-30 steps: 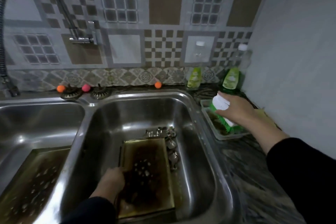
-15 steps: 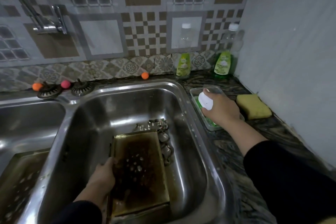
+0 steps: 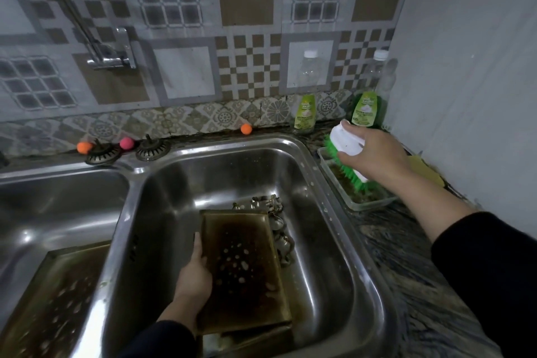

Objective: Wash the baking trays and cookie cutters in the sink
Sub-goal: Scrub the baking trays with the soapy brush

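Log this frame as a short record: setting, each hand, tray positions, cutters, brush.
setting: double steel sink, tiled wall behind
left hand: grips left edge of baking tray in right basin
right hand: holds green-bristled scrub brush over clear container on counter
second tray: lies in left basin
cookie cutters: piled beside tray, right basin
water: none seen running

A patterned tile wall [image 3: 247, 38] of checks and brown squares runs along the far side, meeting a plain pale wall [image 3: 470, 52] on the right. Dark marbled bench [image 3: 406, 264] lies below; light is dim.
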